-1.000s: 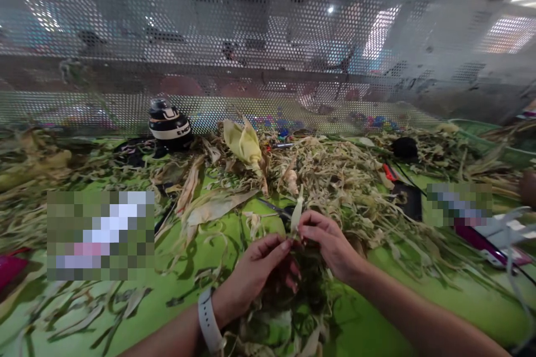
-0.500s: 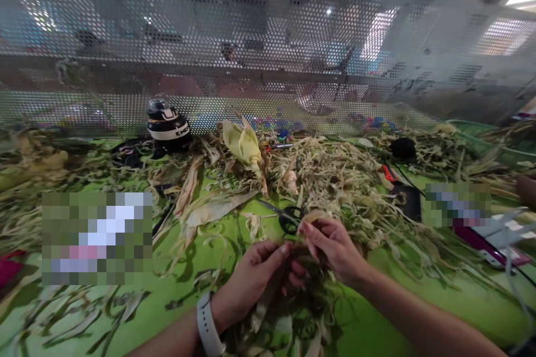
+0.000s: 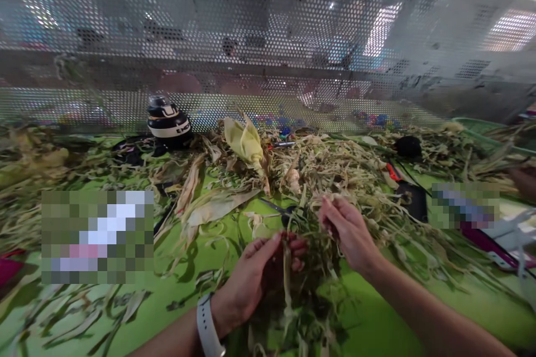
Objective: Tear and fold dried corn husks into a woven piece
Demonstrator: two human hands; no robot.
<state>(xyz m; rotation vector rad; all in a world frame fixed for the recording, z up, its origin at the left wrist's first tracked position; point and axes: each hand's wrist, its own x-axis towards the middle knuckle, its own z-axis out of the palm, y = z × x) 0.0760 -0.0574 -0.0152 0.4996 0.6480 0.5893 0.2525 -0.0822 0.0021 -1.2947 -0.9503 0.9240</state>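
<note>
Near the front middle, my left hand [image 3: 262, 262], with a white watch on its wrist, pinches a knotted bundle of dried husk strips [image 3: 288, 284] that hangs down below it. My right hand [image 3: 345, 226] is raised to the right, apart from the left, its fingers pressed together by the husk pile; what they hold, if anything, is too small to make out. Black-handled scissors [image 3: 274, 205] lie just beyond my hands, partly covered by strips. A heap of shredded husk [image 3: 335, 164] spreads behind them.
On the green table [image 3: 377, 312], a black bottle [image 3: 168, 122] and a pale green husk [image 3: 244, 142] stand near the perforated metal screen [image 3: 251, 28]. A dark pouch [image 3: 412, 201] and a magenta phone-like object [image 3: 488, 248] lie right. Part of another person's hand [image 3: 523, 181] shows at the edge.
My right hand has moved away from my left, to the right and slightly up. The hanging strips now show more clearly under my left hand, and the scissors' handles are more covered.
</note>
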